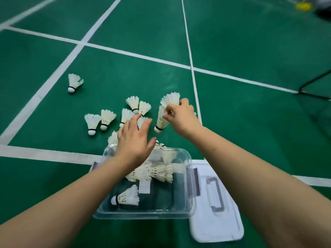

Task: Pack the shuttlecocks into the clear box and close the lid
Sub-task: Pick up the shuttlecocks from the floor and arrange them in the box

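While the held shuttlecocks (162,120), two of them by the look of it, are pinched by their feather skirts in the curled fingers of the right hand (180,115) just past the far right corner of the clear box (143,214), the left hand (133,138) is spread flat and empty over the far rim, with the fingers stretched toward the loose pile (107,119) on the green court. The pair is carried cork down: the lower cork is aimed down and back toward the box, the feathers are fanned up and away, and the long axis is held steep, tipped a little to the right at the top. A light pinch is called for here, since feathers are easily crushed, and the pair would best be swung over the open box and laid on its side rather than dropped on end. That lie is already shown by the near shuttlecock (126,196) inside, which is set flat with the cork to the left and the skirt to the right, across the box; more are heaped at the far end. A fresh pick from the pile could be made by the free hand, ideally low on the skirt near the cork. One lone shuttlecock (73,83) is left well apart on the far left. The lid (218,222) is laid flat against the right side of the box, so closing is judged some way off.
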Available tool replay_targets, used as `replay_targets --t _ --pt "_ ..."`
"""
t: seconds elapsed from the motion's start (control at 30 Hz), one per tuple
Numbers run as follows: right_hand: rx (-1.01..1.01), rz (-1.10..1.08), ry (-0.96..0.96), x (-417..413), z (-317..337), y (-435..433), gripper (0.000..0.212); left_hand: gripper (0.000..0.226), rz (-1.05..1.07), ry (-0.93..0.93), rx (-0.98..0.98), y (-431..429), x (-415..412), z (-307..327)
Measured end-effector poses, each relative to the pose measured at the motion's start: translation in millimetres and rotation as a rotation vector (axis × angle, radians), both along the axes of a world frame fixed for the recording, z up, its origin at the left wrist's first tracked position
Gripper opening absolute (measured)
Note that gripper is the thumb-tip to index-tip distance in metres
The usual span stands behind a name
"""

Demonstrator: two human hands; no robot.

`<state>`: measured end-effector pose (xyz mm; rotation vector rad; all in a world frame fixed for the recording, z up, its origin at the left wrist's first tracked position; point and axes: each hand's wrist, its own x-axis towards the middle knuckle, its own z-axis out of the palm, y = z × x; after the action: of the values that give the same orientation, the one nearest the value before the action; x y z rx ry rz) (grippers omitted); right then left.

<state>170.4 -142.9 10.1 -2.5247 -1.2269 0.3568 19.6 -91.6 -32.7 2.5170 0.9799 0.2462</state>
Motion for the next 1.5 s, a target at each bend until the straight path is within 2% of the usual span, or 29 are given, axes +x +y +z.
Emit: replay_targets --t 0.3,0.47,0.63,0.77,0.9,0.97,1.13,1.3,1.5 --pt "0.085 0.014 0.106 -73.1 66.8 -69.1 0.016 0.084 -0.151 -0.171 -0.088 -33.3 -45.6 56.7" --pt "0.120 0.019 0.253 -115.4 55.7 -114.9 0.011 0.060 -0.145 -0.306 -0.433 -62.1 -61.6 56.1" --pt "0.120 -0.035 0.237 -110.2 36.6 -130.3 0.018 0.058 -0.120 -0.270 -0.475 -65.9 -68.6 33.3" --pt "0.167 -0.039 0.262 -100.0 20.9 -132.3 0.012 0.058 -0.015 -0.196 -0.569 -56.9 -70.1 -0.2" --pt "0.145 -0.029 0.241 -94.2 3.6 -126.4 0.020 0.062 -0.180 0.010 -0.675 -50.9 -60.5 -27.7" --pt "0.125 -0.009 0.239 -93.6 -2.8 -122.9 0.023 0.068 -0.299 0.099 -0.639 -49.9 -49.2 -35.5" --pt "0.102 0.035 0.245 -91.4 -14.1 -114.3 0.026 0.076 -0.494 0.337 -0.401 -42.8 -31.2 -62.7" --pt "0.092 0.034 0.309 -91.3 -25.9 -111.4 0.028 0.060 -0.727 0.539 -0.158 -41.1 -38.8 -85.0" --pt "0.070 0.063 0.339 -93.5 -30.1 -103.7 0.028 0.055 -0.712 0.602 -0.027 -33.4 -53.0 -95.3"
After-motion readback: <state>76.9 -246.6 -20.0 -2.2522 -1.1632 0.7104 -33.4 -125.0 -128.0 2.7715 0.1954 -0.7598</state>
